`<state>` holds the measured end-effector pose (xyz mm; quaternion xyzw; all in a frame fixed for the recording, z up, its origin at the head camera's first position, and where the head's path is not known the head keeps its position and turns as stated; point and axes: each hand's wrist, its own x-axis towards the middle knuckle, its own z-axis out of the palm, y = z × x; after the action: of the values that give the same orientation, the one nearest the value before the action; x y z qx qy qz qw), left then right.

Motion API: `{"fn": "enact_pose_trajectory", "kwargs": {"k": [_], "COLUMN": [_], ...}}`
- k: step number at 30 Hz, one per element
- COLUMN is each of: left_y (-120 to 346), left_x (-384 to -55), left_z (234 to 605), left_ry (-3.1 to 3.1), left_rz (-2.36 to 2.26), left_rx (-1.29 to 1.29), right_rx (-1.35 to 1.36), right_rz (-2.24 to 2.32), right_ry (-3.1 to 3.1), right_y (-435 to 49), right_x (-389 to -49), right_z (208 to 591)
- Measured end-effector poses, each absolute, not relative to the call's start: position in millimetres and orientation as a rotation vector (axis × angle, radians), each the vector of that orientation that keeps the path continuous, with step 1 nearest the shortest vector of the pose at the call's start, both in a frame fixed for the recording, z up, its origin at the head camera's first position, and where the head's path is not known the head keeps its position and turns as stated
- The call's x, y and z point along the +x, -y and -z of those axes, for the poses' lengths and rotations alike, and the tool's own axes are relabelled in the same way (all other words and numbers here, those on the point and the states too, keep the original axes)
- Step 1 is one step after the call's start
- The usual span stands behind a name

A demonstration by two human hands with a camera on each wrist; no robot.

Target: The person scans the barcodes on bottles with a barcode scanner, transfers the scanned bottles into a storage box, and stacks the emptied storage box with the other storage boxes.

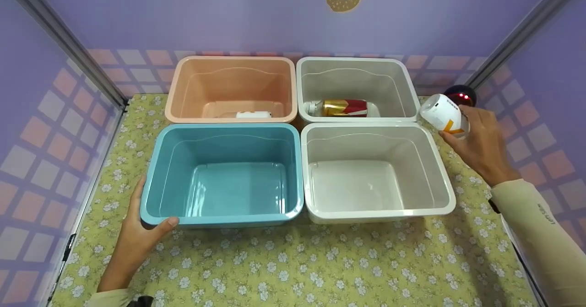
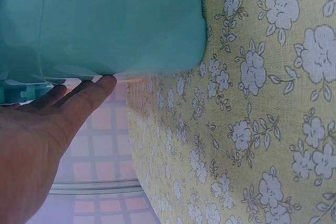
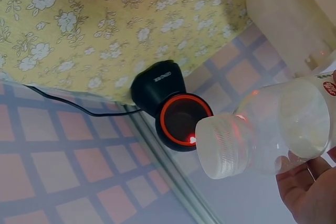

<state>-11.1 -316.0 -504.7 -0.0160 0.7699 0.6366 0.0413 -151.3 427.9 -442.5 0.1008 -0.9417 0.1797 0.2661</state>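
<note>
My right hand [image 1: 486, 144] grips a clear plastic bottle with a white label [image 1: 442, 113] beyond the right side of the bins. Its white cap [image 3: 220, 148] faces a black scanner [image 3: 184, 119], whose round orange-ringed face shows a red light. At the near left corner of the blue bin [image 1: 224, 218] is my left hand [image 1: 137, 234]. Its thumb lies at the front rim, and its extended fingers [image 2: 89, 95] touch the outer side wall under the rim. The inside of the blue bin holds nothing.
An orange bin [image 1: 231, 61] behind the blue one contains a white-labelled item [image 1: 254, 114]. In the back grey-white bin [image 1: 357, 61] lies a bottle with a gold and red label [image 1: 345, 108]. Another off-white bin [image 1: 380, 213] stands front right. Tiled purple walls enclose the flowered tablecloth [image 1: 274, 266].
</note>
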Motion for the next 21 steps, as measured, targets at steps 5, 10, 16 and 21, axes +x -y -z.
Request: {"fn": "enact_pose_trajectory", "kwargs": {"k": [5, 10, 16, 21], "left_y": [315.9, 316.6, 316.4, 315.6], "left_x": [-10.8, -11.0, -10.1, -10.9], "left_z": [505.4, 506.0, 505.4, 504.4], "left_ry": [-2.351, -2.347, -2.345, -2.343], "left_rz": [-1.978, -1.981, -1.972, -1.967], "left_rx": [-0.028, -0.030, -0.057, -0.065], "right_rx": [0.296, 0.320, 0.351, 0.381], "right_rz": [-0.489, -0.476, -0.473, -0.464], "right_ry": [2.547, 2.549, 2.555, 2.562], "right_y": [-420.8, -414.3, -406.4, -401.4], "right_x": [-151.6, -153.6, -156.5, -158.4], "right_z": [439.3, 437.2, 434.2, 432.0]}}
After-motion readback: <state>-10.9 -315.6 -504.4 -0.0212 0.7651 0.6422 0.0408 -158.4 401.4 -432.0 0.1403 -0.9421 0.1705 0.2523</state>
